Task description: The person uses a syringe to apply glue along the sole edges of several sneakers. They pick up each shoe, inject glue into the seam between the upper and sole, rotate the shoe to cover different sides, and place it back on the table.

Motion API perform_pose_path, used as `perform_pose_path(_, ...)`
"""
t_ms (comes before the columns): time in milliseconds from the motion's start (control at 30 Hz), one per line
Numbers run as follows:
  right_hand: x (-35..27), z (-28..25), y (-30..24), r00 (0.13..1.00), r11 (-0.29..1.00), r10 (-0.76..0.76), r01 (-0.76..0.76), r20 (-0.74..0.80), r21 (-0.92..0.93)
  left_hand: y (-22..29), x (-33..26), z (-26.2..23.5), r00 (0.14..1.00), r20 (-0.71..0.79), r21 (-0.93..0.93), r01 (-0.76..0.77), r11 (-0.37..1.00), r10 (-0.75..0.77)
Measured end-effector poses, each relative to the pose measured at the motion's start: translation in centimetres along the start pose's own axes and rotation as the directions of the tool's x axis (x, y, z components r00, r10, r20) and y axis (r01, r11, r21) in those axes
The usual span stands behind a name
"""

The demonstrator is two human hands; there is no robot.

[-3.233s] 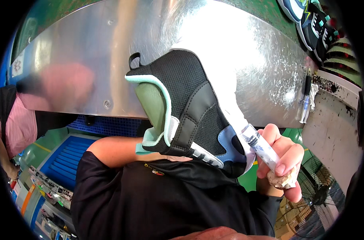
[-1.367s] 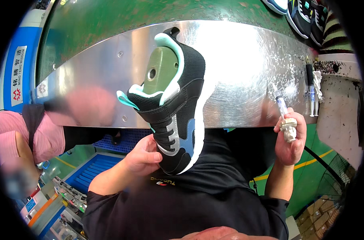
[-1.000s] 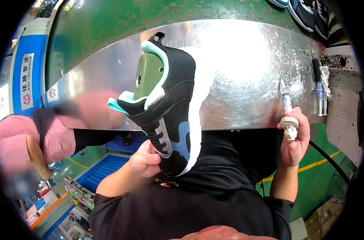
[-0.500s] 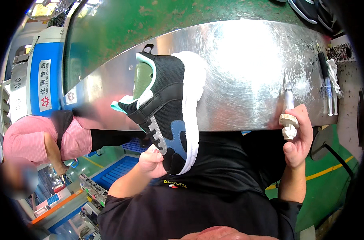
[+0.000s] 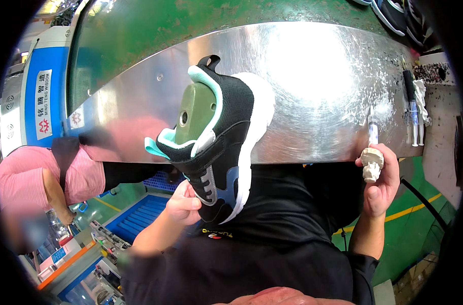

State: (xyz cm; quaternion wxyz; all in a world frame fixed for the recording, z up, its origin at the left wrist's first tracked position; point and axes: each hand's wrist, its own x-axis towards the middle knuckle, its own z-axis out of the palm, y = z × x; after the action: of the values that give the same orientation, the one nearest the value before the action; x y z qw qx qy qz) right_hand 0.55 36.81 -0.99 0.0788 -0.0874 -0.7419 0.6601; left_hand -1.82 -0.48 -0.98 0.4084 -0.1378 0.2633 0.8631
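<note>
My left hand (image 5: 184, 204) is closed on the toe of a black sneaker (image 5: 234, 109) with a white sole, blue patches and mint-green lining. The sneaker is tilted over the front edge of a metal bench, its heel pointing away from me. A green shoe last (image 5: 197, 109) fills its opening. My right hand (image 5: 383, 185) grips a clear syringe (image 5: 373, 133) by its rear end, which is wrapped in lumpy off-white material (image 5: 372, 161). The syringe tip points away from me, above the bench, apart from the sneaker.
Right on the metal bench (image 5: 307, 124) lie more syringes (image 5: 415, 124), a black-handled tool (image 5: 409, 84) and crumpled white material (image 5: 420, 94). A green surface (image 5: 140, 35) runs behind, with dark shoes (image 5: 391, 18) far right. A person in pink (image 5: 25, 175) bends at left, near a blue-and-white machine (image 5: 56, 56).
The sneaker has rolled in my left hand, so its opening and the green last show more. My right hand has shifted slightly, and the syringe sits a little lower and further right.
</note>
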Motion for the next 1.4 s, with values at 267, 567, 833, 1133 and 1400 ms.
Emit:
perform_pose_path(267,-1.0,0.9,-1.7,1.0,0.995,0.003,-0.005,-0.018,-0.096,0.1,-0.7,-1.0,0.991,-0.135,0.018,-0.007,1.0,0.009)
perform_pose_path(567,0.3,2.4,-2.5,0.988,0.994,-0.103,0.107,0.112,-0.032,0.6,-0.9,-1.3,0.985,-0.172,0.071,0.025,0.997,-0.013)
perform_pose_path(833,1.7,2.7,-1.0,0.973,0.974,-0.189,0.203,0.133,-0.097,1.5,0.3,0.7,0.978,-0.207,0.151,0.013,0.988,0.019)
perform_pose_path(1133,4.6,2.3,-2.5,0.931,0.797,-0.296,0.364,0.214,-0.482,9.1,18.3,8.1,0.978,0.175,0.375,-0.171,0.911,0.111)
perform_pose_path(1400,5.2,1.7,-2.9,0.944,0.557,-0.253,0.323,0.214,-0.765,12.7,23.7,8.0,0.861,0.398,0.913,-0.407,-0.04,0.318)
